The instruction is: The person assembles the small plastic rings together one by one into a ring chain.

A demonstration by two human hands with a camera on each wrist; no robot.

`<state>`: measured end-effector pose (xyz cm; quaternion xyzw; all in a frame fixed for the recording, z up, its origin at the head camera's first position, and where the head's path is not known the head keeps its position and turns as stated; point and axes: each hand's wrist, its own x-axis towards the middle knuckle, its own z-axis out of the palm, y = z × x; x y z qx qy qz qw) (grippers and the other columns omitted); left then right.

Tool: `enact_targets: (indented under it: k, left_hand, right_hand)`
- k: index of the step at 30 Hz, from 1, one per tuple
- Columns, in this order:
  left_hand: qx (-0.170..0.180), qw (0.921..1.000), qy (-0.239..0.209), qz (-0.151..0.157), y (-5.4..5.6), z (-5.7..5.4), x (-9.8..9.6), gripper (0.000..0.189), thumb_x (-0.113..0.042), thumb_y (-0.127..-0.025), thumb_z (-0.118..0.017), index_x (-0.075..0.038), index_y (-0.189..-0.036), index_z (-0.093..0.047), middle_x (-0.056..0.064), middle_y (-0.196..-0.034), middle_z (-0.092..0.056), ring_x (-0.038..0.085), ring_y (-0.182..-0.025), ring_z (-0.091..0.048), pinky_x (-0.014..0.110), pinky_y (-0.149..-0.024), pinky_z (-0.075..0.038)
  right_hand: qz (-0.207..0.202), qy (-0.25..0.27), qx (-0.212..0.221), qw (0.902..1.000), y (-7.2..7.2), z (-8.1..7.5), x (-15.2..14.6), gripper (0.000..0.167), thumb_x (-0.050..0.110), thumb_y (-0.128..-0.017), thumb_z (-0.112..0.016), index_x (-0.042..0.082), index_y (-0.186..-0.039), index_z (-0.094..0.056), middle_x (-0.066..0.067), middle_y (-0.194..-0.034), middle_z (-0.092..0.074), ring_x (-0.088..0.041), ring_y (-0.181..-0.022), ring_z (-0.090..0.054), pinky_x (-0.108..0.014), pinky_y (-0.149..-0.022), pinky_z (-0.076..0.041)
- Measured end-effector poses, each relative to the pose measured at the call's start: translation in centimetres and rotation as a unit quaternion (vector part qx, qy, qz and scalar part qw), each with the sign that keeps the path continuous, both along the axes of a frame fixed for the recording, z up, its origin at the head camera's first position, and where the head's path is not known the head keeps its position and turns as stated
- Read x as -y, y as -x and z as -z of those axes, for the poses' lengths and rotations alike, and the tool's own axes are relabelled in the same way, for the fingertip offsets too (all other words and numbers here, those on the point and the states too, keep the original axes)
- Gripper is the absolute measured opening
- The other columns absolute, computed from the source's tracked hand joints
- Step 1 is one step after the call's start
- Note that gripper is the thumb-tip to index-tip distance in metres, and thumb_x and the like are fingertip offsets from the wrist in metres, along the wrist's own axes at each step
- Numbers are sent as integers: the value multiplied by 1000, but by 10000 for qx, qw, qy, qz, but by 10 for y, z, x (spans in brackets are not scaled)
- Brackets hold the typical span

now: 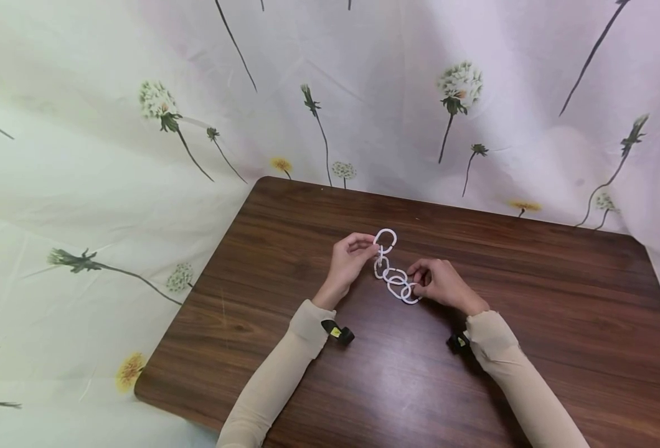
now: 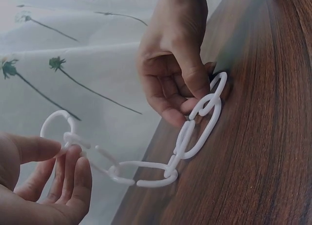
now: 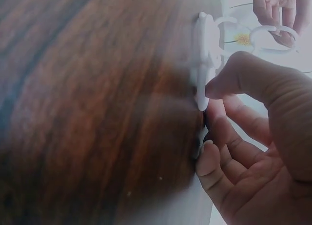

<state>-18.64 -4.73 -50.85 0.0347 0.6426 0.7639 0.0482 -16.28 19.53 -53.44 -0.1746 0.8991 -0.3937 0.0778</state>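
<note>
A chain of several white plastic links (image 2: 157, 184) runs between the two hands. My left hand (image 1: 348, 264) pinches it near one end with thumb and fingertips. The end link (image 1: 386, 231) stands up above those fingertips and has a small gap in its ring. At the other end, low over the table, my right hand (image 1: 444, 285) pinches the last link (image 3: 201, 83) between thumb and index finger. Its other fingers are curled in. Between the hands the chain slopes down toward the right, its lower links overlapping close to the wood in the left wrist view.
The dark brown wooden table (image 1: 285, 249) has rounded corners. Behind and to the left of it hangs a pale cloth (image 1: 375, 93) printed with dandelions. A black strap with a small camera (image 1: 342, 335) sits on the left wrist, and a similar camera (image 1: 457, 342) on the right.
</note>
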Motion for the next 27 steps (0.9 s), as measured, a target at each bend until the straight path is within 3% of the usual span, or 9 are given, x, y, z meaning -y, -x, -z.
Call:
enact_targets:
  k: [9,27]
  left_hand:
    - [5,10000,-31,-39,-2,-2,3,29,8,-93,-70,21,-118,-61,0,-87,-72,11,-80,-71,61,-97,-58]
    - [17,9998,-147,-147,1,0,12,31,7,-93,-71,20,-119,-62,4,-90,-74,17,-84,-73,68,-101,-52]
  right_hand:
    - [-75,-100,47,9999,0,1,0,23,1,-77,-78,5,-100,-75,-1,-79,-68,-6,-63,-56,-19,-58,-46]
    - [-395,349,-88,9986,-3,-3,-17,16,-3,-88,-72,7,-99,-76,-2,-83,-69,-4,-70,-61,-19,-64,-52]
